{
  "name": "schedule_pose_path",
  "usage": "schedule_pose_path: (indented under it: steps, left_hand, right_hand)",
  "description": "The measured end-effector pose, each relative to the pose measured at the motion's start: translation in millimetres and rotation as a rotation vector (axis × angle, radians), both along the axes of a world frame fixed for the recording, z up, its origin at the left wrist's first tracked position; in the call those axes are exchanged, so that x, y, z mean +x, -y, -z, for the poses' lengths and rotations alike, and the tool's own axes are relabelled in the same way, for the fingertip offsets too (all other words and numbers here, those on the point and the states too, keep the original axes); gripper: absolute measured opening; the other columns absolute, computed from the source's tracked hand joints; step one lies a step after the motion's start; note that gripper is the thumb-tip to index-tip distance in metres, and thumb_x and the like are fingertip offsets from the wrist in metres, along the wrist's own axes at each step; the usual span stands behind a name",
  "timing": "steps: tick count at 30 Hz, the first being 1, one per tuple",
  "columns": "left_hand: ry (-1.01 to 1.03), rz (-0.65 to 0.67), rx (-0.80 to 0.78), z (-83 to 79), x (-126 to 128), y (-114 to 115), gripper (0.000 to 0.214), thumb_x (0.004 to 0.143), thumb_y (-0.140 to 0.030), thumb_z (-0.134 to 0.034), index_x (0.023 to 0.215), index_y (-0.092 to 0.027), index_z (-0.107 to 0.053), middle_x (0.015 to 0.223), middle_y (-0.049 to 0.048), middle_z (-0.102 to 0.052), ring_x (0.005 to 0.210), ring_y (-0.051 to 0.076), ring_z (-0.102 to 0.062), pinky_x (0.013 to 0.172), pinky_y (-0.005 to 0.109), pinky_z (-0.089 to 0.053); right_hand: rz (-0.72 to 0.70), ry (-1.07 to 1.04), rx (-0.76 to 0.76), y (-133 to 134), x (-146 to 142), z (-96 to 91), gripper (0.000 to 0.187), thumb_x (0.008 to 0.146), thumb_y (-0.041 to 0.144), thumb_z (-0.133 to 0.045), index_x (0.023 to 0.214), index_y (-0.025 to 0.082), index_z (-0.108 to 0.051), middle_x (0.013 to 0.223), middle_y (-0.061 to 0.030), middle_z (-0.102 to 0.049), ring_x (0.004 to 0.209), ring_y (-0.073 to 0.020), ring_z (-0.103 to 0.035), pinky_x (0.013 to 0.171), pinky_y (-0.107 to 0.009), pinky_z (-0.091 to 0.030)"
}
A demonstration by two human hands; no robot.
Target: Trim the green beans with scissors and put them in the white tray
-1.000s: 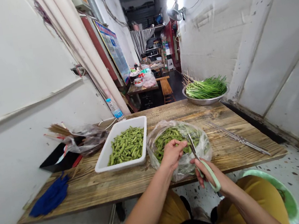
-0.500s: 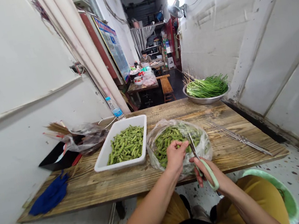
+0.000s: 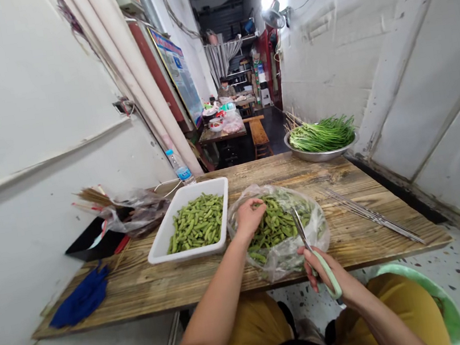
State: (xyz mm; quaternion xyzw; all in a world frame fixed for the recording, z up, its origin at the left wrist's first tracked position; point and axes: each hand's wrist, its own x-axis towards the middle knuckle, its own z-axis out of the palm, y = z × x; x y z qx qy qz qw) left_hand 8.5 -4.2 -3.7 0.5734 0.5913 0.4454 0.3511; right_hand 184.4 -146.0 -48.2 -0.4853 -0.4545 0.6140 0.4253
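The left hand (image 3: 248, 216) reaches into a clear plastic bag (image 3: 279, 264) of green bean pods (image 3: 278, 224), its fingers curled down on the pods at the bag's far left side; whether they pinch one cannot be told. The right hand (image 3: 338, 282) is at the bag's near right side, past the front edge of the wooden table (image 3: 178, 287), fingers closed through the pale green handles of a pair of scissors (image 3: 300, 231) whose blades lie over the bag, pointing away from the person. Just left of the bag, nearly touching it, is a white tray (image 3: 190, 253) filled with pods. Right of the bag the boards are bare up to a row of metal skewers (image 3: 370, 215). Behind the bag to the right, a metal bowl (image 3: 318, 154) holds green stalks. A water bottle (image 3: 180, 169) behind the tray has a blue label, too small to read.
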Motion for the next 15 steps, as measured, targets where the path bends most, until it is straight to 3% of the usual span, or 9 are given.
schedule_pose_path:
  steps: [3, 6, 10, 15]
  left_hand:
    - [-0.538, 0.152, 0.091, -8.0, 12, -4, 0.017, 0.068, -0.024, -0.064, 0.084, -0.02, -0.069, 0.084, 0.0063, -0.069, 0.083, 0.021, -0.062, 0.076, 0.03, -0.044]
    - [-0.777, 0.206, 0.022, -18.0, 25, -6, 0.015, 0.064, -0.017, -0.068, 0.079, -0.017, -0.07, 0.089, 0.0121, -0.069, 0.091, 0.026, -0.062, 0.081, 0.033, -0.044]
    - [-0.672, 0.204, 0.062, -21.0, 30, -11, 0.006, 0.063, -0.01, -0.064, 0.062, -0.016, -0.066, 0.076, 0.0131, -0.068, 0.084, 0.026, -0.063, 0.081, 0.032, -0.044]
    - [-0.527, 0.181, 0.102, -14.0, 30, -17, 0.024, 0.053, -0.003, -0.068, 0.042, -0.016, -0.052, 0.062, 0.0119, -0.063, 0.083, 0.028, -0.062, 0.08, 0.034, -0.043]
  right_hand:
    - [0.009, 0.005, -0.008, 0, 0, 2.6, 0.043, 0.08, 0.06, -0.049, 0.094, 0.02, -0.049, 0.061, 0.0069, -0.044, 0.044, -0.0079, -0.043, 0.038, -0.02, -0.04]
    - [0.023, 0.028, -0.009, 0, 1, -2.2, 0.042, 0.08, 0.06, -0.049, 0.093, 0.02, -0.049, 0.06, 0.007, -0.044, 0.044, -0.0084, -0.042, 0.038, -0.021, -0.04]
    - [0.018, 0.062, 0.003, 2, 3, -11.2, 0.039, 0.081, 0.058, -0.049, 0.088, 0.019, -0.051, 0.054, 0.0075, -0.043, 0.042, -0.0086, -0.042, 0.038, -0.021, -0.039]
    - [0.008, 0.082, 0.015, -1, 4, -6.1, 0.04, 0.079, 0.059, -0.051, 0.071, 0.021, -0.047, 0.049, 0.0075, -0.042, 0.039, -0.0087, -0.04, 0.037, -0.021, -0.038]
